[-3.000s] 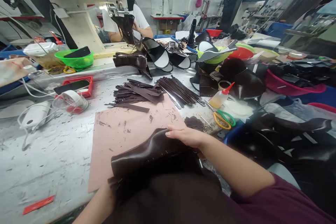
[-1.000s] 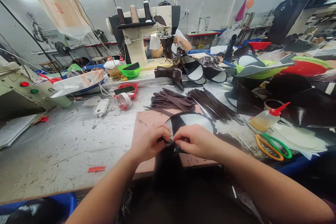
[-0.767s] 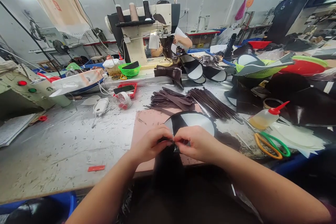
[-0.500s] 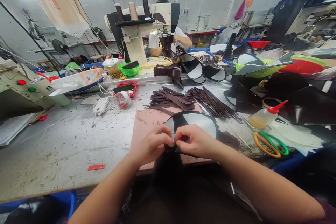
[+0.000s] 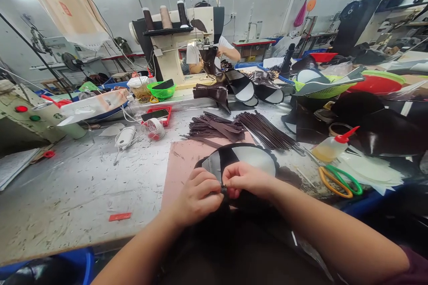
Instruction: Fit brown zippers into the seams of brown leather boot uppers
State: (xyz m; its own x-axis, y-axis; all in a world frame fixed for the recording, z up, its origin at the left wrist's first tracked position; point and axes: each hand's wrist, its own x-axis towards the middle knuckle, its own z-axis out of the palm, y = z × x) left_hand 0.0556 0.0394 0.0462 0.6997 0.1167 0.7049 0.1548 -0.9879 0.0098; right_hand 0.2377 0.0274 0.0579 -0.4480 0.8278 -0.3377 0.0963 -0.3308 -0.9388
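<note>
Head camera view: two hands gripping the edge of a dark piece with a pale lining

At the near edge of the worktable (image 5: 83, 187), the left hand (image 5: 201, 193) and right hand (image 5: 246, 181) meet over the dark piece (image 5: 257, 159). The left fingers are curled around its near edge; the right thumb and forefinger pinch the same edge just beside them. The white and grey lining of the piece faces up beyond the hands, above a pink board (image 5: 175, 167). Its near part is lost in dark shadow.

A red strip (image 5: 119, 217) lies to the left. To the right are scissors (image 5: 329, 169) with orange and green handles, and a squeeze bottle (image 5: 328, 148) with a red nozzle, tilted and holding yellowish liquid.

Beyond the dark piece, a jumbled pile of flat brown strips (image 5: 214, 128) lies beside a bundle of thin dark strips (image 5: 265, 130). To the left are a white tape roll (image 5: 155, 129) and a red tray (image 5: 170, 115) bearing a phone (image 5: 155, 116).

Farther back, brown leather pieces (image 5: 212, 93) lie to the right of a green basket (image 5: 162, 93). Behind them stands a sewing machine (image 5: 172, 55) topped with three thread spools (image 5: 166, 18); a person (image 5: 228, 48) in white sleeves works at its far side.
</note>
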